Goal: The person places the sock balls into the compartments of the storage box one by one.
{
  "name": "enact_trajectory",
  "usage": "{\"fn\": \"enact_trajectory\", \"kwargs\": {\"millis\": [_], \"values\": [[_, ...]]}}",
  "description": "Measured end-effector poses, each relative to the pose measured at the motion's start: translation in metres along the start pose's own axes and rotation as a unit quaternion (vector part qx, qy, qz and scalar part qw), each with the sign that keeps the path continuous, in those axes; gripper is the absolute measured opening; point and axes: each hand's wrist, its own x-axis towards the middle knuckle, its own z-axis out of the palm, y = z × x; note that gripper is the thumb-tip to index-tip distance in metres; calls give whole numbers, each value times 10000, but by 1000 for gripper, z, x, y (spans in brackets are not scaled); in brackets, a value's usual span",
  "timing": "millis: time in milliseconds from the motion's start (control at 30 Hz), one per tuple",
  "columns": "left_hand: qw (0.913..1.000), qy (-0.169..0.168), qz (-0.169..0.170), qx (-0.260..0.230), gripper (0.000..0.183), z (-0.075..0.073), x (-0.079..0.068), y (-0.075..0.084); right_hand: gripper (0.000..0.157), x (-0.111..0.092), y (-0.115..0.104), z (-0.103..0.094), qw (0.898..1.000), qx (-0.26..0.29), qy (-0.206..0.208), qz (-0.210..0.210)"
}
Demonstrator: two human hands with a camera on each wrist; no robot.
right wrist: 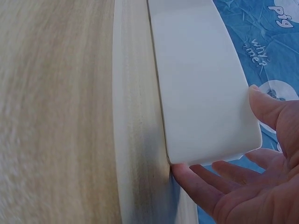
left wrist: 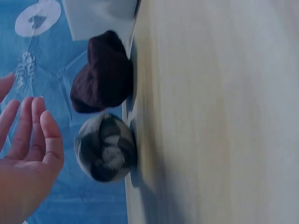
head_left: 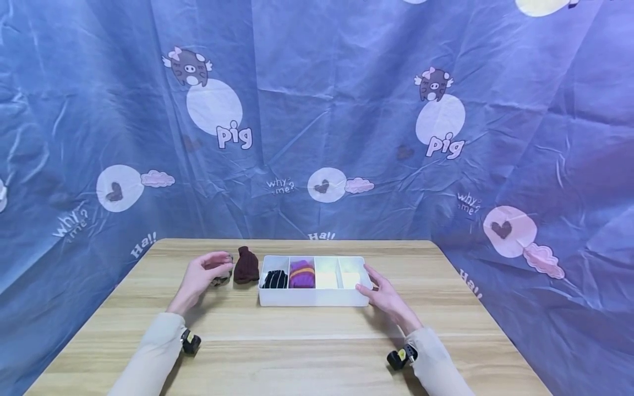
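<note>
1. The left grip (head_left: 202, 275) is loosely spread, fingers slightly bent and holding nothing; it hovers above a patterned ball (left wrist: 106, 148) on the bench (head_left: 277, 357), with a gap visible in the left wrist view.
2. The right grip (head_left: 387, 300) holds the right end of a white box (head_left: 313, 297), thumb at the rim and fingers against the end wall.
3. Just right of the ball lies a maroon bundle (head_left: 246, 267), beside the box's left end; whether bundle and box touch is hard to tell.
4. The box's leftmost compartment holds a striped black bundle (head_left: 275, 279), the next a purple bundle (head_left: 301, 275) with an orange band.
5. Behind hangs a printed blue cloth (head_left: 317, 121).
</note>
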Motion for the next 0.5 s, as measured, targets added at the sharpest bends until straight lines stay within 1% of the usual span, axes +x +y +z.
{"fn": "enact_trajectory", "kwargs": {"millis": [167, 367, 500], "values": [[9996, 62, -208, 182, 58, -11, 1, -1, 77, 0, 1, -1, 10000, 42, 17, 46], [9993, 198, -250, 185, 57, -20, 2, -3, 78, 1, 1, -2, 9999, -97, 18, 66], [9981, 233, -260, 505, 54, -23, 7, -6, 78, 1, 1, -1, 9998, -177, 28, 96]]}}
